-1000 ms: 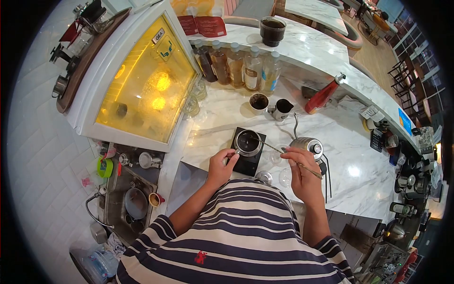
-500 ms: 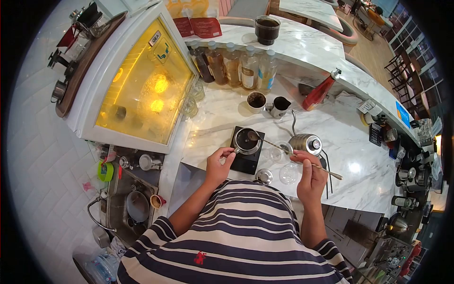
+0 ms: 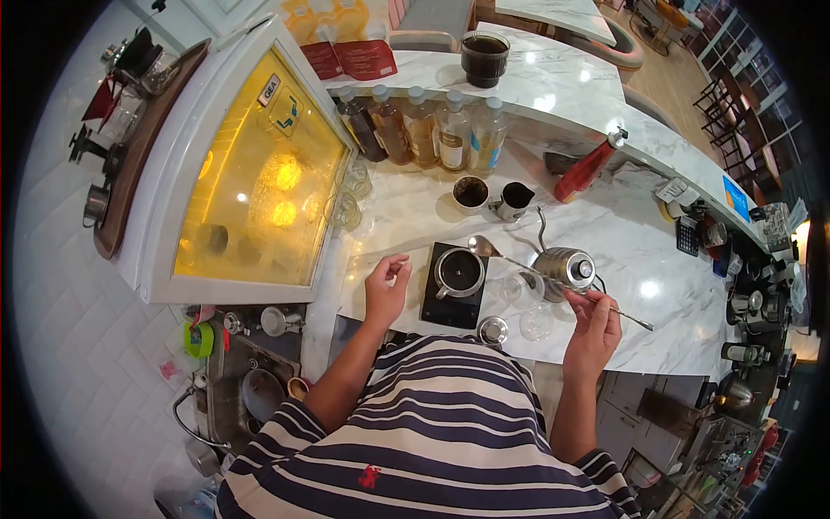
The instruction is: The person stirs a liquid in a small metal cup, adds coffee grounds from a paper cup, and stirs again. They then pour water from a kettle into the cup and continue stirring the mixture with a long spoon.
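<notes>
A round pot with a pale rim and small handle (image 3: 459,272), dark inside, stands on a black scale (image 3: 441,309). My left hand (image 3: 386,290) is just left of the scale, fingers loosely bent and apart, holding nothing. My right hand (image 3: 593,327) pinches a long-handled spoon (image 3: 527,265) near the far part of its handle. The spoon's bowl (image 3: 482,246) is up and right of the pot, clear of its rim. Beneath the handle are a steel gooseneck kettle (image 3: 564,266) and a clear glass (image 3: 523,289).
A paper cup with dark grounds (image 3: 469,194) and a metal pitcher (image 3: 516,199) stand behind the scale. Several bottles (image 3: 452,134) line the raised counter, beside a yellow-lit fridge (image 3: 251,199). A small metal container (image 3: 493,330) sits at the front edge; a sink (image 3: 226,385) is lower left.
My left hand has let go of the pot's handle and moved left. The spoon has come out of the pot, shifting up and right, with my right hand moving right.
</notes>
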{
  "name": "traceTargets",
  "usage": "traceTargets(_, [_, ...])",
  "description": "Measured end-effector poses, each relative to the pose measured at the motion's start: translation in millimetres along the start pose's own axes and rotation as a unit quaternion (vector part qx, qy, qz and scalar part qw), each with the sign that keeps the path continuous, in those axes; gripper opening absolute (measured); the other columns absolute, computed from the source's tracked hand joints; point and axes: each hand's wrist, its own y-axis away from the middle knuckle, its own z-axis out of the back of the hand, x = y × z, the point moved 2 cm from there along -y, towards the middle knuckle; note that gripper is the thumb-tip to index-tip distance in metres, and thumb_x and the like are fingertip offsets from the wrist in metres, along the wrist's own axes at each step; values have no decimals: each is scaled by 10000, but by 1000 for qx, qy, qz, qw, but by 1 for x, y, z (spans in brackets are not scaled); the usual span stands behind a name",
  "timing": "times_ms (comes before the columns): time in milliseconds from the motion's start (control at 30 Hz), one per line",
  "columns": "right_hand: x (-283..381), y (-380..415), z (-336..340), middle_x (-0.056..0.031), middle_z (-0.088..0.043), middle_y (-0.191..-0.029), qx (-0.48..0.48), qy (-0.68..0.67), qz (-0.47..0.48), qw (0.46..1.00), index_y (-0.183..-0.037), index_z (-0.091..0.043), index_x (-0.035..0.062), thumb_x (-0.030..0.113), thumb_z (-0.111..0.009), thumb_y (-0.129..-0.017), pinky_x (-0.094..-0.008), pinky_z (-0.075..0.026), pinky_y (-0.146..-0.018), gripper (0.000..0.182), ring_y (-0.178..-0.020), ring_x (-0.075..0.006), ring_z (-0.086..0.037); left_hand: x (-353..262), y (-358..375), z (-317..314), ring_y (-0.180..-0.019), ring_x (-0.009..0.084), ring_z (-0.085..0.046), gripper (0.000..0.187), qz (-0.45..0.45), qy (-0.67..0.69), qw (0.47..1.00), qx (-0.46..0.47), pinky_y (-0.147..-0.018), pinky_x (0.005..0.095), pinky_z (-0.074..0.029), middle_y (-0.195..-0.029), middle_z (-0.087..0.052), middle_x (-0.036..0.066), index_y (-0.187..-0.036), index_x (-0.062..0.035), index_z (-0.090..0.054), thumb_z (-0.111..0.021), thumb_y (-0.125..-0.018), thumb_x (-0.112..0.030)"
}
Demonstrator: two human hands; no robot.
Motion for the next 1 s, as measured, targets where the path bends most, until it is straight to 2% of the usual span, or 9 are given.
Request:
traceTargets(67, [-1,0,0,-189,-748,-1020,-16,-12,-1,1000,-1164,-598,-29,226,-427,-1165,-442,-550,-1034,307,-1028,-306,-748,-2,-26,-8,-847,164,-697,236,-17,-8,1000,-1,-837,337,-524,-887,-739,43,-1170,-73,-732,-750,-976,-207])
traceTargets(200, [-5,-2,-2,-185,-756,-1032,-41,-25,-9,999,-1184,-589,-22,247,-424,-1168,-463,-545,-1048,316,-1060,-308,-739,-3,-83,-39,-990,193,-678,520,-39,-44,995,84,-897,357,-541,-1130,-700,97,-1370,-76,-619,-816,-917,-237])
traceTargets(300, [-13,-4,-5,-190,-756,-1046,-57,-30,-20,998,-1187,-589,-20,248,-422,-1169,-466,-543,-1049,317,-1066,-308,-737,-5,-121,-69,-1133,269,-654,771,-99,-78,985,118,-974,408,-538,-1314,-628,154,-1497,-90,-503,-874,-840,-251])
traceTargets(400, [-17,-11,-11,-195,-755,-1061,-66,-14,-27,997,-1193,-590,-16,251,-420,-1169,-464,-542,-1048,318,-1076,-309,-733,-9,-148,-96,-1338,365,-539,930,-119,-108,977,143,-1093,466,-478,-1465,-521,193,-1543,-126,-440,-918,-764,-294])
traceTargets(500, [-21,-18,-19,-201,-751,-1077,-74,-7,-30,997,-1198,-592,-13,249,-416,-1170,-460,-542,-1045,317,-1084,-310,-730,-27,-160,-113,-1400,389,-484,1007,-107,-138,970,170,-1144,486,-430,-1507,-487,194,-1563,-139,-405,-940,-725,-295])
traceTargets(600, [-23,-22,-27,-196,-751,-1087,-86,5,-29,996,-1203,-593,-7,249,-411,-1172,-454,-542,-1040,316,-1092,-305,-727,-26,-168,-129,-1305,396,-575,1011,-165,-148,960,170,-1106,478,-477,-1471,-546,215,-1547,-105,-428,-960,-699,-248])
traceTargets(733, [-24,-25,-37,-191,-748,-1085,-90,23,-19,996,-1199,-596,-16,235,-410,-1170,-449,-542,-1037,314,-1090,-305,-729,-24,-176,-134,-1264,376,-608,934,-150,-123,967,163,-1084,463,-495,-1367,-625,193,-1487,-107,-497,-963,-686,-223])
traceTargets(900, [-20,-22,-45,-195,-736,-1090,-77,36,13,996,-1198,-602,-32,213,-409,-1168,-451,-539,-1047,313,-1078,-312,-735,-41,-163,-99,-1226,348,-641,909,-142,-100,977,125,-1056,454,-518,-1304,-661,168,-1469,-115,-519,-964,-681,-200])
traceTargets(1000, [-11,-15,-57,-193,-731,-1098,-46,47,50,997,-1203,-606,-31,190,-394,-1166,-454,-538,-1047,308,-1072,-316,-737,-67,-142,-63,-1221,332,-661,917,-189,-100,974,79,-1058,433,-529,-1306,-672,157,-1473,-97,-511,-969,-682,-173])
